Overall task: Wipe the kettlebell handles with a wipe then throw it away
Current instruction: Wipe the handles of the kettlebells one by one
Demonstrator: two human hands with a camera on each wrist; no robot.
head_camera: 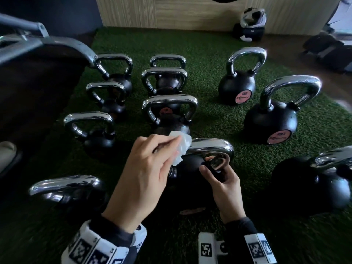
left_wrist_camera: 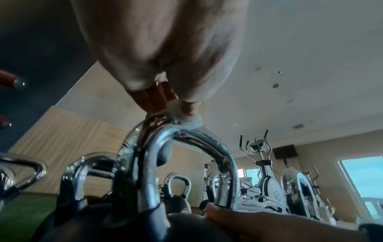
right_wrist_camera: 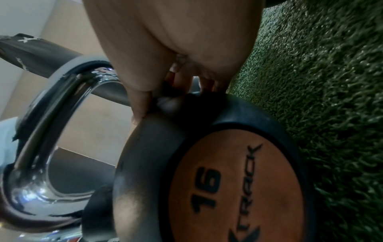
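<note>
The nearest kettlebell (head_camera: pixel 190 189) is black with a chrome handle (head_camera: pixel 211 147) and stands on the green turf (head_camera: pixel 219 122) in the head view. My left hand (head_camera: pixel 165 147) pinches a crumpled white wipe (head_camera: pixel 182 146) against the left part of that handle. My right hand (head_camera: pixel 211 166) curls round the handle's right leg, just above the ball. In the left wrist view the wipe (left_wrist_camera: pixel 187 120) sits on top of the handle's arch (left_wrist_camera: pixel 199 140). The right wrist view shows the ball's orange "16" label (right_wrist_camera: pixel 232 188) and my fingers (right_wrist_camera: pixel 178 81) at its top.
Several other chrome-handled kettlebells stand around on the turf, such as one behind (head_camera: pixel 169 115), one at the right (head_camera: pixel 272 119) and one at the near left (head_camera: pixel 64 189). A dark gym machine (head_camera: pixel 34 77) fills the left. A helmet (head_camera: pixel 251 23) lies by the far wall.
</note>
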